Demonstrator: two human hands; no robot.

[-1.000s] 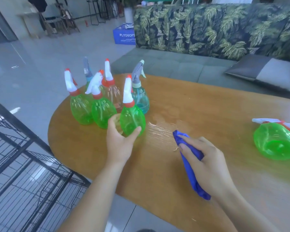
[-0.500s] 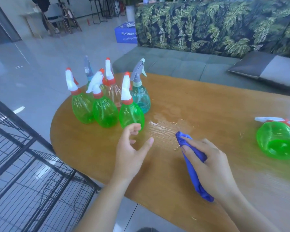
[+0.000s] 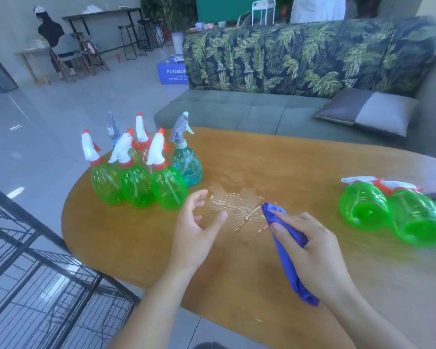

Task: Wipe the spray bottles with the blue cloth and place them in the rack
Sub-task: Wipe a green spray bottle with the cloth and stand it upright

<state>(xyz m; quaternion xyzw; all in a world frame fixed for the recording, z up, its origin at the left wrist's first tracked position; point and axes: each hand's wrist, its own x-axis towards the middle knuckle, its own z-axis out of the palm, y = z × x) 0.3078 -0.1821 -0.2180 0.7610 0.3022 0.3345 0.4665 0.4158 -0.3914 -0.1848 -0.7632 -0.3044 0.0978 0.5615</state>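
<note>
Released since a second ago, the nearest green bottle (image 3: 169, 188) stands left of centre; left hand (image 3: 195, 236) hovers spread wide, right hand (image 3: 312, 250) clutches the blue cloth (image 3: 286, 255) on the surface (image 3: 237, 273).

White "PLYOSOF", cut off, on the blue box (image 3: 173, 73) beside the sofa (image 3: 300, 56).

place: lounge-like open room | cues: leaf-print sofa (image 3: 300, 54), wooden table (image 3: 275, 260), bar stools (image 3: 134, 39), tiled floor (image 3: 61, 114)

left hand (image 3: 194, 238): bare, no sleeve | right hand (image 3: 312, 250): bare, no sleeve
</note>
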